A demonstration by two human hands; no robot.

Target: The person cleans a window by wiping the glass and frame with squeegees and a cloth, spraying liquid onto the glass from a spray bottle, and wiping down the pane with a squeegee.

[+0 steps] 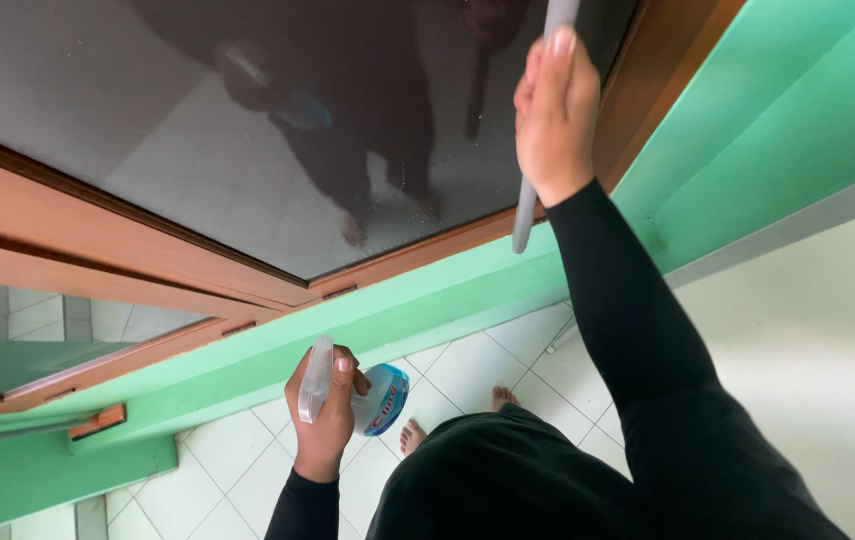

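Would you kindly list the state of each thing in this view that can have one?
Left hand: closed around the spray bottle, held low.
Spray bottle: clear trigger head, blue body, lying sideways in the grip.
Right hand: raised, gripping the grey handle.
Grey handle: held against the window pane; its top is out of view.
Window pane: dark, reflective, with small specks near its lower edge.
Wooden frame: sash swung open from the green wall.
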